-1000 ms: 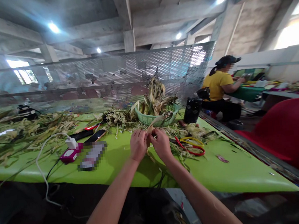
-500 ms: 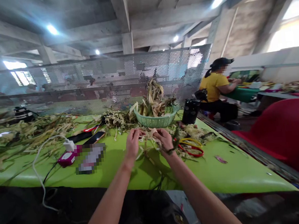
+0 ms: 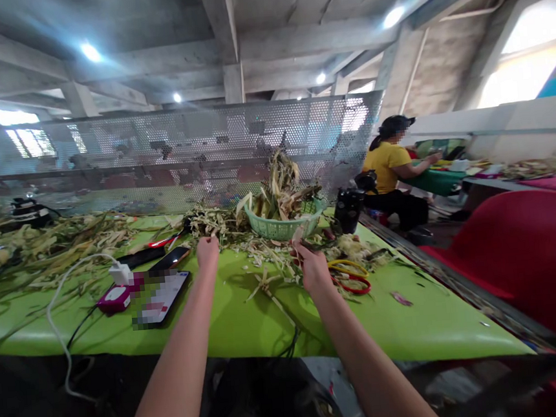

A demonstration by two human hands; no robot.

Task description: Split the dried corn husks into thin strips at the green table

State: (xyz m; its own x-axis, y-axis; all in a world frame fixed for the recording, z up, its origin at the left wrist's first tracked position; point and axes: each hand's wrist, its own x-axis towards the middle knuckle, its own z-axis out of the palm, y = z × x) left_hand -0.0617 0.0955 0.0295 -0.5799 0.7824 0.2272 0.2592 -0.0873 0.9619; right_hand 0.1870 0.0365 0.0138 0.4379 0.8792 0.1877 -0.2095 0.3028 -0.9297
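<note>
My left hand (image 3: 207,250) is closed in a loose fist over the green table (image 3: 415,326), reaching toward the husk litter (image 3: 221,223) behind it; what it holds, if anything, is hidden. My right hand (image 3: 312,264) pinches a pale strip of corn husk (image 3: 298,236) just in front of the green plastic basket (image 3: 284,227) heaped with husks. Loose husk pieces (image 3: 268,261) lie on the table between my hands.
Red and yellow handled cutters (image 3: 349,277) lie right of my right hand. Phones (image 3: 166,260), a pink charger (image 3: 112,299) and a white cable sit at left. A perforated metal screen (image 3: 180,152) backs the table. A person in yellow (image 3: 388,166) sits at right, beside red seats (image 3: 520,252).
My hands were together working one husk; now they have parted. The left hand has moved left and forward, the right keeps a husk strip. The view has tilted slightly.
</note>
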